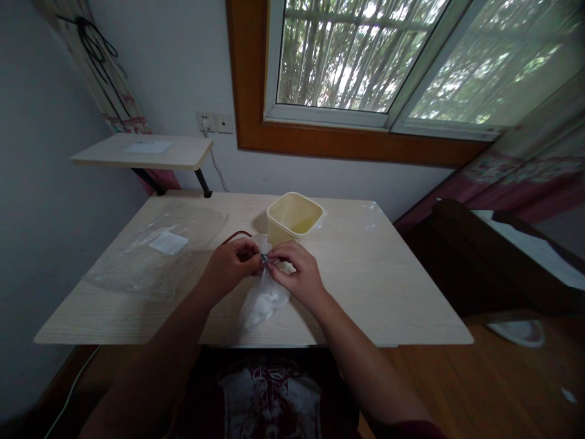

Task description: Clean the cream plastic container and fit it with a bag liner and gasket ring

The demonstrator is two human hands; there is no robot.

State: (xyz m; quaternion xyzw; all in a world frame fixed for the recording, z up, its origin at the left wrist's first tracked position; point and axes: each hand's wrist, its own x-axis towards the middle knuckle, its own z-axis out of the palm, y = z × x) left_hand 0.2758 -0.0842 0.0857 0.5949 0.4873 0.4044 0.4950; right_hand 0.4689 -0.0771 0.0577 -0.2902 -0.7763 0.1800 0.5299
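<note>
A small clear bag (264, 299) is pinched at its neck between the left hand (232, 263) and right hand (297, 274) above the surface (388, 292); a cream container (295, 218) is seen just behind.

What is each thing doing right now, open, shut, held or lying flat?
small clear bag, pinched at its top by both hands
left hand, shut on the bag's top
right hand, shut on the bag's top
cream tub, upright, open, no lid
big plastic sheet, lying flat, untouched
</note>
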